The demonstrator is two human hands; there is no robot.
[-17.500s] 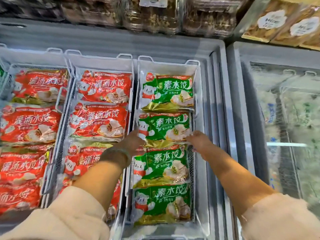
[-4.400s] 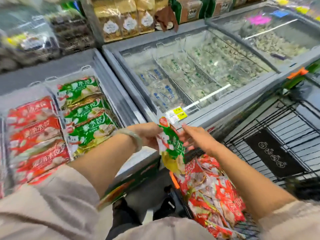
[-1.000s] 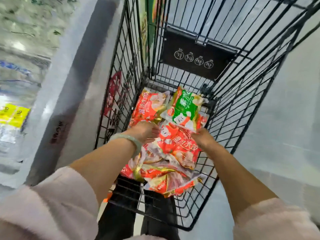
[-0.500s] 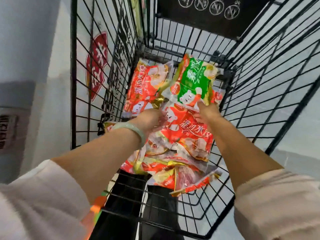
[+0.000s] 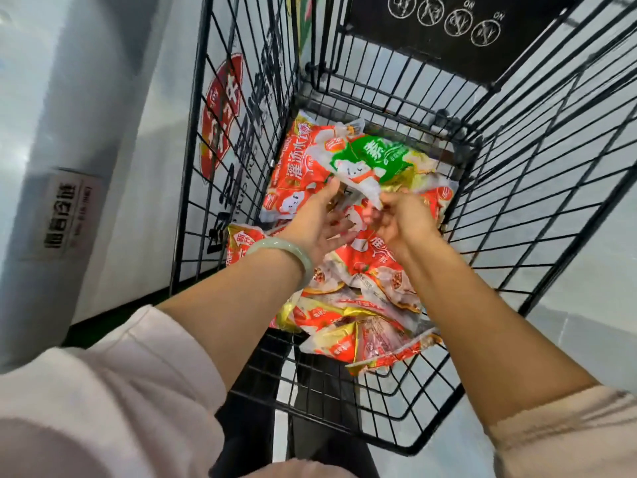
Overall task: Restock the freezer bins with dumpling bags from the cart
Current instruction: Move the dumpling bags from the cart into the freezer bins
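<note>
A green dumpling bag [image 5: 372,160] is tilted up above a pile of red dumpling bags [image 5: 365,270] in the black wire cart [image 5: 517,208]. My right hand [image 5: 403,220] pinches the green bag's near corner. My left hand [image 5: 320,222], with a pale bangle on its wrist, is palm-up with fingers spread. Its fingertips touch the bag's left edge without closing on it. One red bag [image 5: 296,174] leans against the cart's left wall. The freezer bins are out of view.
The white side wall of a freezer [image 5: 86,150] with a small label stands left of the cart. A black panel [image 5: 458,29] with round icons closes the cart's far end. Pale floor shows through the wire on the right.
The green bag has come up off the pile and shifted left, toward me, in my right hand. My left hand left the red bags and turned palm-up beside it.
</note>
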